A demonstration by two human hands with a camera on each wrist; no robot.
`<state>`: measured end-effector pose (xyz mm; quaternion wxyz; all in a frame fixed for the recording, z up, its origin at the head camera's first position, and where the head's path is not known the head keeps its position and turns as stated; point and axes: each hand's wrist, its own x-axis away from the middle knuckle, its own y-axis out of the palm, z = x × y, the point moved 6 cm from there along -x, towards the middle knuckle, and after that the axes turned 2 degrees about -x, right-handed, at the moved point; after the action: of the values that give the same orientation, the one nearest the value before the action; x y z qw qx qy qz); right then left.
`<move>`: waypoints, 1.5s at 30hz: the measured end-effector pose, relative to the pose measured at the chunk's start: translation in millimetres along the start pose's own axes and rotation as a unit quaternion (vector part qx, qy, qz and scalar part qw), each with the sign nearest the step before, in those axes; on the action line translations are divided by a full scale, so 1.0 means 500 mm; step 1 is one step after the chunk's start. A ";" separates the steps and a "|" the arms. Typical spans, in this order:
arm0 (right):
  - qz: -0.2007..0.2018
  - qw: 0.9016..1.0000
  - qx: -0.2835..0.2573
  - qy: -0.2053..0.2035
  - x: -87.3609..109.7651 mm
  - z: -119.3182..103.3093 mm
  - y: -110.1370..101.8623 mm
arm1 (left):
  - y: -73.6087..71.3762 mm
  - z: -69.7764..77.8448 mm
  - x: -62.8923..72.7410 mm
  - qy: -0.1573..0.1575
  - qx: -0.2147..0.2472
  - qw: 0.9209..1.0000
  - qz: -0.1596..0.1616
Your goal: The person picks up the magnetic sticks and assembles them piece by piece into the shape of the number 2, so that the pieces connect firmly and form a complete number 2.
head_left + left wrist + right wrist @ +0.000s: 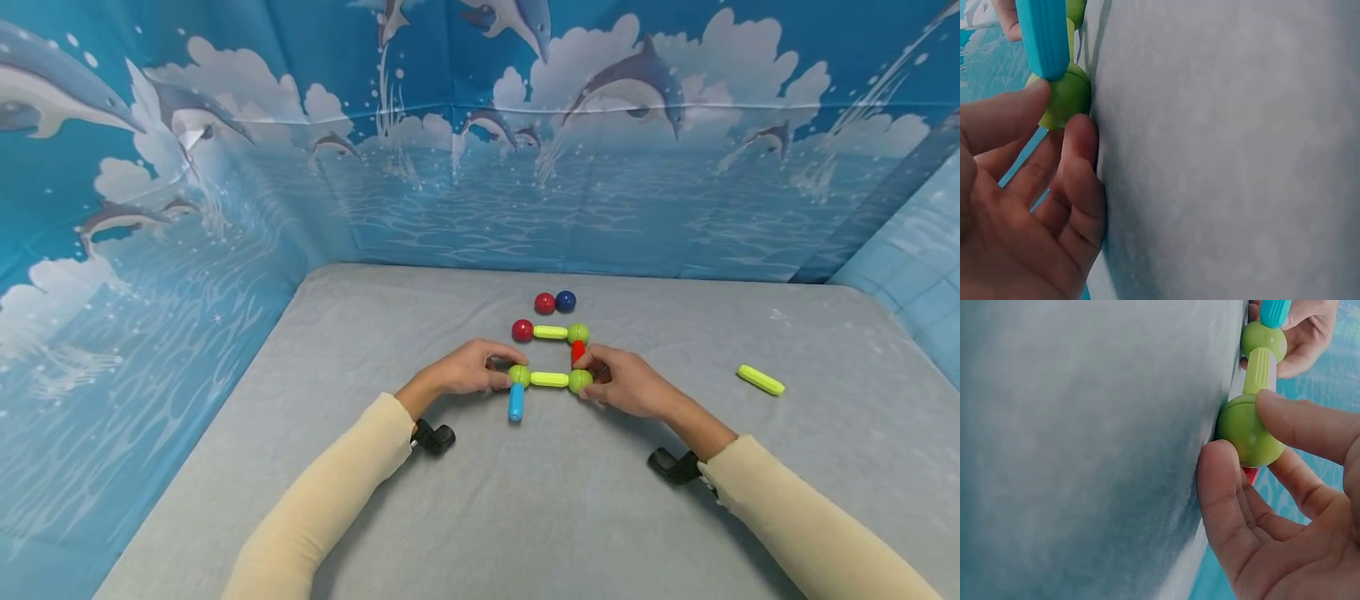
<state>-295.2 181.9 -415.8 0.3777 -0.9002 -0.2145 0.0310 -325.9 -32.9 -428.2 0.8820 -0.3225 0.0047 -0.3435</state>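
A chain of magnetic balls and rods lies on the grey cloth. My left hand (pixel 476 367) pinches the green ball (pixel 519 376) at its near left corner between thumb and fingers. From that ball a blue rod (pixel 516 403) points toward me. A yellow-green rod (pixel 550 379) joins it to another green ball (pixel 1250 431), which my right hand (pixel 626 382) holds with thumb and fingertips. Behind this ball a red rod (pixel 577 352), partly covered by the right fingers, runs to a far green ball (pixel 578 333). There a second yellow-green rod (pixel 550 332) leads left to a red ball (pixel 522 331).
A loose red ball (pixel 544 303) and a dark blue ball (pixel 566 301) sit together behind the chain. Off to the right lies a single yellow-green rod (pixel 761 380). A dolphin-print curtain (pixel 465 208) stands along the back and sides of the cloth (pixel 420 533).
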 end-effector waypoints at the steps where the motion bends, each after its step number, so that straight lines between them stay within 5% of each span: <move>1: 0.001 1.000 0.001 -0.001 0.000 -0.001 -0.001 | 0.000 0.000 0.000 -0.001 -0.001 1.000 0.001; 45: 0.002 0.999 0.027 -0.020 -0.004 0.003 -0.009 | 0.000 -0.006 -0.010 -0.013 0.010 1.000 0.020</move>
<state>-298.9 184.7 -413.8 0.3975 -0.8892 -0.2196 0.0550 -330.5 -31.7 -431.6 0.8921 -0.3178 -0.0041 -0.3212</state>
